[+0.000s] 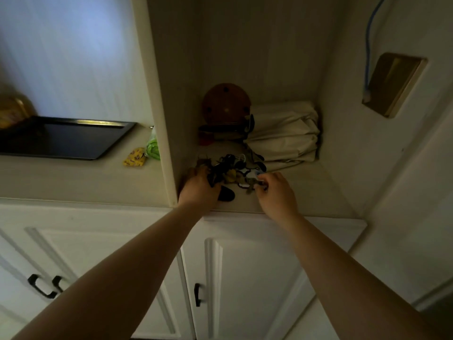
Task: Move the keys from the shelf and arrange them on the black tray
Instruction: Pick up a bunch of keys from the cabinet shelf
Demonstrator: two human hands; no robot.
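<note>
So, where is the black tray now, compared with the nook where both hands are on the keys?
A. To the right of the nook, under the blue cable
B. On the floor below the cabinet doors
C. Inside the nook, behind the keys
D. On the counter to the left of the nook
D: the black tray lies on the counter left of the nook's side wall, while the left hand and right hand are at the keys inside the nook.

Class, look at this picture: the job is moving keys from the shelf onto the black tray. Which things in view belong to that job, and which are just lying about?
Belong to the job:
keys
shelf
black tray
left hand
right hand

Just lying about:
yellow pouch
green item
folded cloth
wooden disc
blue cable
</note>
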